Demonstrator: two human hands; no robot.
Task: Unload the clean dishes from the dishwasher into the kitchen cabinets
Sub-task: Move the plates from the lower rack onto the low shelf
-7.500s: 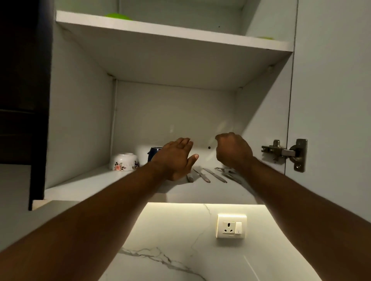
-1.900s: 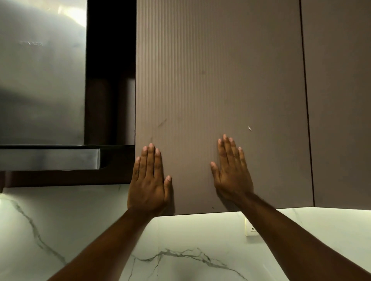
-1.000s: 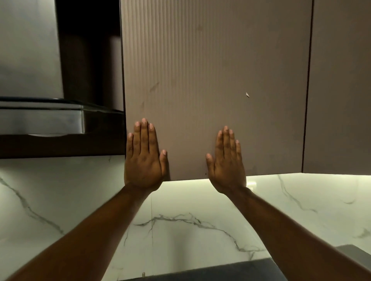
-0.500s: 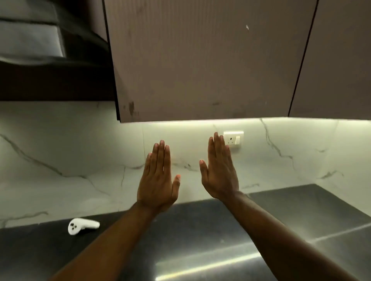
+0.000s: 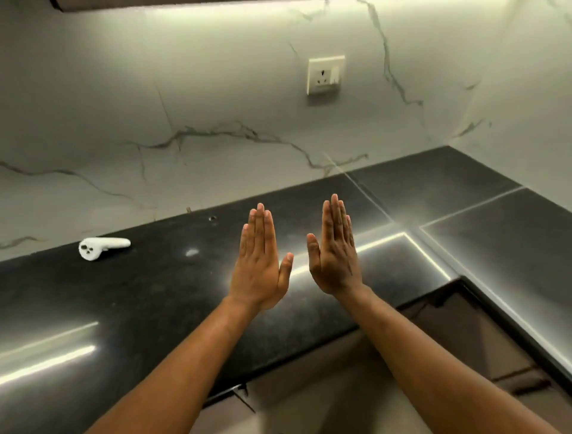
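My left hand (image 5: 260, 263) and my right hand (image 5: 335, 254) are both held up side by side over the black countertop (image 5: 154, 294), fingers straight and together, holding nothing. They hover apart from each other and touch no surface. Only the lower edge of the wall cabinet (image 5: 185, 1) shows at the top of the head view. No dishes and no dishwasher are in sight.
A white handheld controller (image 5: 100, 247) lies on the countertop at the left near the marble backsplash (image 5: 185, 108). A wall socket (image 5: 325, 74) sits on the backsplash. Brown lower cabinet fronts (image 5: 309, 387) run below the counter edge, which turns a corner at the right.
The cabinet door was pushed shut with both flat hands. Both hands then came off the door and dropped, and my view tilted down from the cabinet to the countertop.
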